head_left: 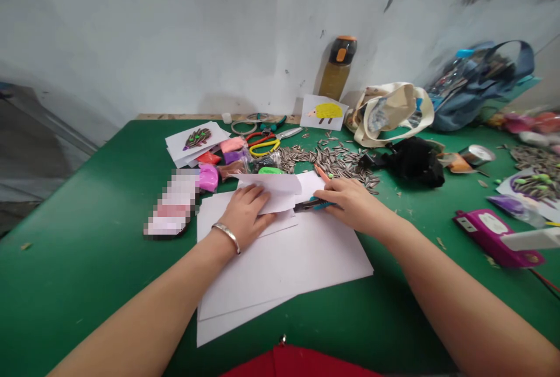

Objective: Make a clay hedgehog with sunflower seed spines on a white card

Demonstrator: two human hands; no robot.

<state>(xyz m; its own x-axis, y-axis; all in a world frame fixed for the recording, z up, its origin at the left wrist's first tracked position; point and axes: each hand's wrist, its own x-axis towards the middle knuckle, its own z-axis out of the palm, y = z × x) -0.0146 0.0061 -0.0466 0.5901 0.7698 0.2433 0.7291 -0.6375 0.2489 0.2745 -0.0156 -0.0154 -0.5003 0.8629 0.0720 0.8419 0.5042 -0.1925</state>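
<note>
A folded sheet of white paper (282,193) lies on larger white sheets (306,254), its upper flap lifted toward the right. My left hand (245,213) presses on the folded sheet from the left, fingers spread over it and thumb reaching toward the cut or fold edge. Closed around a box cutter (312,204) with a black and teal body, my right hand (350,205) is to the right of the folded paper. The cutter's front end points left, at the paper's edge. An orange tool or pen (322,174) shows just beyond my right fingers.
Sunflower seeds (345,161) are scattered behind my hands, near yellow-handled scissors (266,146) and coloured clay packets (234,145). A phone (172,205) lies left. A hedgehog picture (324,113), a bottle (336,70) and bags (394,114) stand behind. A magenta device (494,237) lies right.
</note>
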